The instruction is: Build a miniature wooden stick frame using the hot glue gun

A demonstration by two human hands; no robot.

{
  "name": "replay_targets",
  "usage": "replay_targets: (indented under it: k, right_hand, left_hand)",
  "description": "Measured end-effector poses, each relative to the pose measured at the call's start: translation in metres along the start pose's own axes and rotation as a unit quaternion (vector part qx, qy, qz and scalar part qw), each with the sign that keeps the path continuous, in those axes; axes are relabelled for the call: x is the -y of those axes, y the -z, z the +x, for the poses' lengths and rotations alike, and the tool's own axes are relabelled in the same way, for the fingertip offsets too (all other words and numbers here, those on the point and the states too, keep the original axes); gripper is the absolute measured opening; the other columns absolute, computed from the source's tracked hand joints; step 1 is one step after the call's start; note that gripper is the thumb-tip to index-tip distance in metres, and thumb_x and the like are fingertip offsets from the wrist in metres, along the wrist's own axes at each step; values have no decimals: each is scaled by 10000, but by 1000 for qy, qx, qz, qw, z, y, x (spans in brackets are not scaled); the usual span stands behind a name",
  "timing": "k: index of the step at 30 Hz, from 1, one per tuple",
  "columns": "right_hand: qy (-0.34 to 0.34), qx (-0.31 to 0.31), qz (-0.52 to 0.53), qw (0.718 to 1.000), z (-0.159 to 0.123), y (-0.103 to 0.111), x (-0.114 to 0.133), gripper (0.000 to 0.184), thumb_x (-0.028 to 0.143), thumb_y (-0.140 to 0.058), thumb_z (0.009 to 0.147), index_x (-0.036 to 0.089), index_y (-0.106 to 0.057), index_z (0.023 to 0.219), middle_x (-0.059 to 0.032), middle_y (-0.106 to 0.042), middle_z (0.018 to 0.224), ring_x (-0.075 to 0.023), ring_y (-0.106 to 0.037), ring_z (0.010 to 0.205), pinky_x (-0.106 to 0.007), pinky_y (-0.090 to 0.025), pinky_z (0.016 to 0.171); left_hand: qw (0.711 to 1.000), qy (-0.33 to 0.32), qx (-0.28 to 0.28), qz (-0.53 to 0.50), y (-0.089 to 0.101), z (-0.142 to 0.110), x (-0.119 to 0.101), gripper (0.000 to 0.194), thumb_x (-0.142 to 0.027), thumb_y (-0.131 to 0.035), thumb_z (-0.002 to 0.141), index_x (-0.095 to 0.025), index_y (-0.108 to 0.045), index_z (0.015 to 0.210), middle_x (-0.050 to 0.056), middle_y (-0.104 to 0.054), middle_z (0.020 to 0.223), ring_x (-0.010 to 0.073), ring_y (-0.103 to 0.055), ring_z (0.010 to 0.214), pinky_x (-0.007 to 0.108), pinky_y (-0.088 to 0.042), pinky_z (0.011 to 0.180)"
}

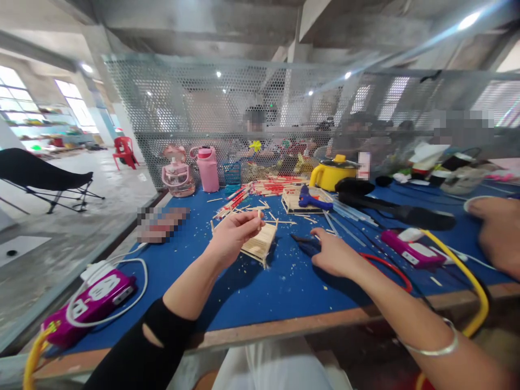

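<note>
My left hand [232,238] is closed in a pinch on a short thin wooden stick [259,214], held upright above the table. Just below and behind it stands a small frame built of wooden sticks [260,242], with a slatted top and corner posts, partly hidden by the hand. To the right, low over the tabletop, my right hand [335,253] has its thumb and index finger curled round a dark pointed tool [303,240]. The tool's tip points left toward the frame; its exact kind is unclear. Beyond, a blue glue gun [314,201] lies on another stick structure [289,201].
Red-tipped sticks [280,186] and loose pieces litter the blue table [260,303]. Behind are pink bottles [209,169], a yellow pot [335,174] and a mesh partition [182,108]. Purple power strips [95,306] with cables lie left and right. Another person's hand [498,233] is at right.
</note>
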State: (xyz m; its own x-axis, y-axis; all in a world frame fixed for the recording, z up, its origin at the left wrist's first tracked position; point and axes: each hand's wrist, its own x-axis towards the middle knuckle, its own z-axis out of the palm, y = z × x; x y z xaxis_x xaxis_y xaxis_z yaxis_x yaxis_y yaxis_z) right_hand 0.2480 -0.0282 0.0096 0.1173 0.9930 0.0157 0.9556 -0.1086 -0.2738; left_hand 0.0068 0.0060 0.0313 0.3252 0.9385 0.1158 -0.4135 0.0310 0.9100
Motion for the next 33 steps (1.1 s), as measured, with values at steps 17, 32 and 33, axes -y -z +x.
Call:
replay_targets:
  k: [17,32,33]
  right_hand:
    - [117,86,472,870,-63,9,19,515,178,-428,771,179,-512,1279,-77,-694,955,-223,-667,857,-402,-527,832]
    - [201,-26,11,979,-55,26,41,708,132,-417,749,129,-324,1451,-129,-463,1409,-261,-462,1277,-442,-371,1076]
    - [200,-25,10,979,-56,25,41,709,137,-421,750,134,-322,1452,-130,-464,1405,-265,-469,1270,-447,-382,1066]
  left_hand:
    - [998,-14,37,50,-7,-4,11,360,-458,-785,640,-133,-658,729,-2,-629,645,79,-523,613,214,-410,644]
    - [978,-76,32,194,-14,-14,9,177,-333,-730,726,-156,-714,723,9,-695,682,106,-580,648,223,-450,647]
    - [978,-81,31,192,-14,-14,10,174,-330,-730,726,-157,-715,725,8,-694,682,103,-575,646,219,-450,644]
